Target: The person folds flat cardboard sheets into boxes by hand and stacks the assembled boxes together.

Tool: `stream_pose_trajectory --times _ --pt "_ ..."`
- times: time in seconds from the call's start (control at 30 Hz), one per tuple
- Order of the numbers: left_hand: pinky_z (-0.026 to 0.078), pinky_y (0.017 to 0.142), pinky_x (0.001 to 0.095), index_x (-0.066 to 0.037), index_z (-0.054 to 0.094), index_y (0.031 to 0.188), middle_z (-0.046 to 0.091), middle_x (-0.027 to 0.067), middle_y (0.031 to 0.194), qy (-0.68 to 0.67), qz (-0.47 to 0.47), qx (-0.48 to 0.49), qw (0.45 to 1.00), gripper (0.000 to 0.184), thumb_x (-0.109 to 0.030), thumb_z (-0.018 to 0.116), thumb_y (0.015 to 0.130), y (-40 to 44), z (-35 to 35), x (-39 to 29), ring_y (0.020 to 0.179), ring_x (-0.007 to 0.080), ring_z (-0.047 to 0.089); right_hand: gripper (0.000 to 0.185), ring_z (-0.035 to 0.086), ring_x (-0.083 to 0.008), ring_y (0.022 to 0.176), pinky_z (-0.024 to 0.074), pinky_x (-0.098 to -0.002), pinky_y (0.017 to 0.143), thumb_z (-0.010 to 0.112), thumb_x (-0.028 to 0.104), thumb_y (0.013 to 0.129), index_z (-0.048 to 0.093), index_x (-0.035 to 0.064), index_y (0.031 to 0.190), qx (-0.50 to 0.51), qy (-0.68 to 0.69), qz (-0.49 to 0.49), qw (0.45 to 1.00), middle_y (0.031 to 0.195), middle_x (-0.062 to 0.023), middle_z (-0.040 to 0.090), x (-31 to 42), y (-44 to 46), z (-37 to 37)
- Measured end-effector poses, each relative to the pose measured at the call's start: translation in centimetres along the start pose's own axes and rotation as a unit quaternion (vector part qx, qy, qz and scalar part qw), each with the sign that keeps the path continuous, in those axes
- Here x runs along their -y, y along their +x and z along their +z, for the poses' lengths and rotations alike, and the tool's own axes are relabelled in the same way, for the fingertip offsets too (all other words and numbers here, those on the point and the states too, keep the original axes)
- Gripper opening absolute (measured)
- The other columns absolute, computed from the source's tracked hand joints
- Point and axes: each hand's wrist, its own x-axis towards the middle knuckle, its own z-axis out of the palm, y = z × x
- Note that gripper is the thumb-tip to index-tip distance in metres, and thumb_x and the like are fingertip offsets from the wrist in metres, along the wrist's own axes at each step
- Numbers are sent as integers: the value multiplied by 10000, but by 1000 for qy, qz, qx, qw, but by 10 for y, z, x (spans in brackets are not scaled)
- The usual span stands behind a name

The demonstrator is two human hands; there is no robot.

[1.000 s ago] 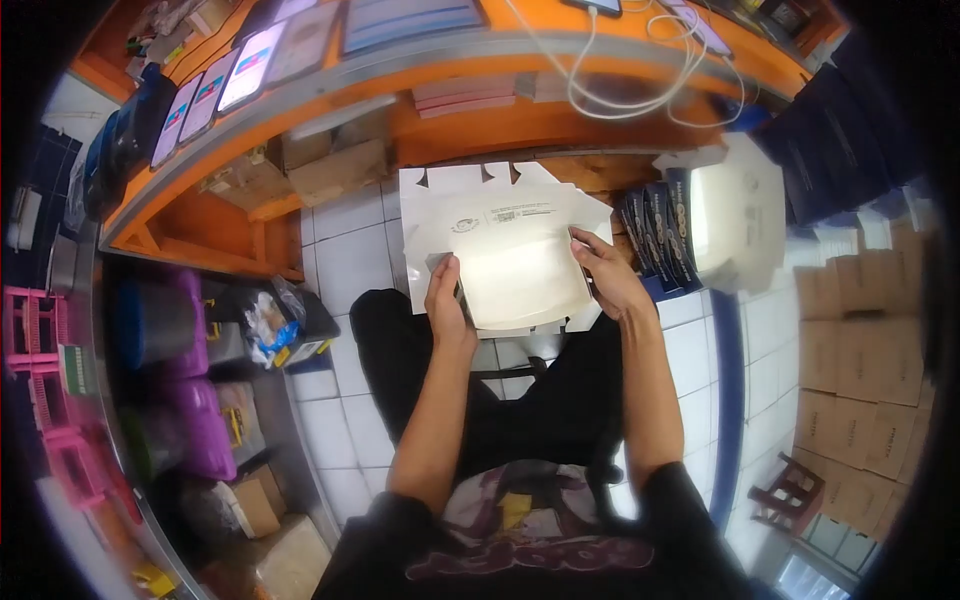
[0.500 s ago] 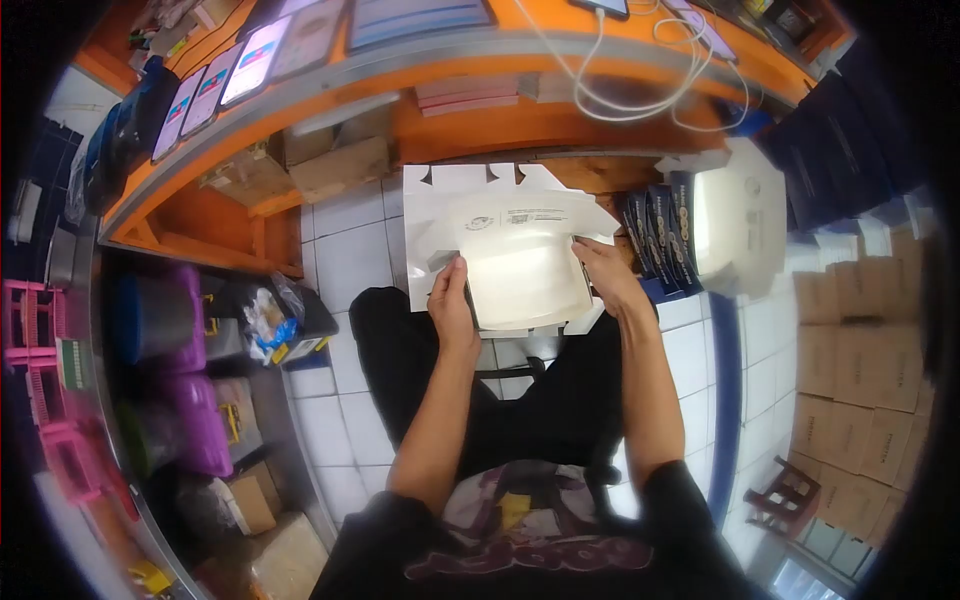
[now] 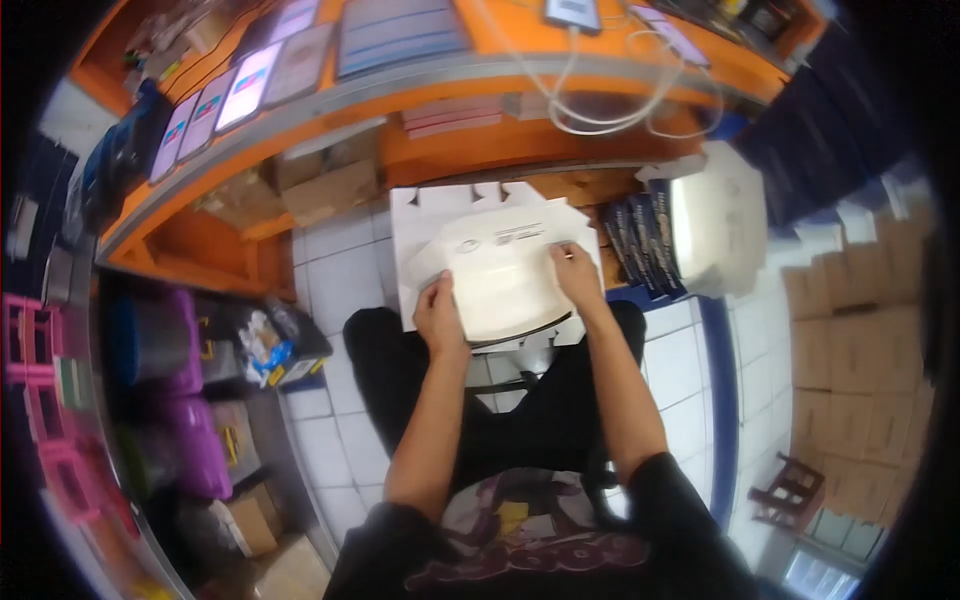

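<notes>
My left hand [image 3: 440, 318] grips the left edge of a white die-cut cardboard box blank [image 3: 508, 290] with small black print near its far end. On its right edge, my right hand [image 3: 577, 278] has its fingers closed on the cardboard. The middle of the blank bows, and a dark edge shows along its near side. Beneath it, over my lap, lie more white cardboard blanks [image 3: 418, 215] with notched edges. To the right stand several dark blue folded cartons [image 3: 640, 240] with light lettering, beside another pile of white blanks [image 3: 722, 225].
An orange table [image 3: 440, 150] ahead carries several phones [image 3: 245, 88], a tablet [image 3: 400, 35] and white cables [image 3: 600, 125]. Brown cartons [image 3: 850, 370] are stacked at right, near a small stool [image 3: 788, 488]. Purple bins [image 3: 205, 445] fill the left shelf.
The view has shifted slightly. The held blank has tilted, its right side rising away from me, and my right hand has shifted along its right edge. Both hands keep their grip.
</notes>
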Motion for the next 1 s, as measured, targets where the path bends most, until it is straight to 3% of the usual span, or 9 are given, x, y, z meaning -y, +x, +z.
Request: stream_pose_trajectory --times 0.07,0.13,0.23,0.47,0.57,0.7,0.77,0.9,1.0 --pt "519 783 283 49 665 1035 684 102 988 -9 5 8 1000 335 -269 741 960 -15 5 -12 887 159 633 479 665 -424 1087 494 -467 974 574 467 973 702 34 1133 -38 -6 22 999 1115 -243 717 4 -11 -15" --pt "523 786 280 38 658 1020 681 97 983 -42 -4 16 999 353 -309 712 984 -12 1 -6 890 159 639 405 662 -413 1027 484 -509 915 624 416 957 699 24 1028 -242 -52 -74 966 1021 -234 716 20 -28 -50" --pt "518 783 283 30 654 1002 676 81 971 -41 -21 24 999 378 -346 683 1002 -21 -4 -16 883 151 631 522 535 -411 1271 296 -674 1106 676 394 917 600 50 1302 -496 -291 -144 805 1307 -218 613 7 -20 -100" --pt "468 734 258 11 666 1001 658 42 929 72 62 -21 995 335 -322 641 1029 -29 -19 -15 818 110 574 354 594 -324 1261 183 -695 1171 614 219 963 664 108 1295 -221 -273 18 936 1215 -113 710 -17 -10 -158" --pt "458 714 261 24 671 1052 627 16 882 117 263 -6 958 272 -244 626 1036 -53 -14 -39 789 80 537 358 628 -274 1193 146 -669 1203 619 27 897 710 158 1217 -341 -265 -207 878 1123 -56 731 -15 -41 -144" --pt "461 716 265 14 676 1146 635 58 900 194 323 110 920 277 -212 684 986 -96 12 -93 765 124 555 375 611 -247 1200 139 -687 1197 668 72 853 722 233 1187 -326 -316 -337 825 1157 4 703 19 -89 -123" --pt "484 696 287 11 673 1203 653 101 907 274 448 151 838 304 -179 685 966 -109 27 -116 760 178 599 378 594 -226 1209 128 -716 1185 707 142 825 717 297 1170 -256 -371 -453 769 1201 53 665 36 -109 -112" --pt "486 619 288 -6 594 1369 698 127 896 341 378 127 851 423 -129 657 969 -85 24 -103 685 138 602 325 600 -252 1185 92 -716 1188 711 132 849 725 326 1110 -160 -316 -528 772 1188 43 683 60 -128 -101" --pt "487 622 278 -4 632 1332 707 134 862 372 315 74 870 381 -121 652 970 -76 16 -100 639 116 583 386 550 -260 1258 142 -641 1220 711 285 910 651 257 1290 -179 -261 -568 760 1280 -54 627 67 -119 -98"
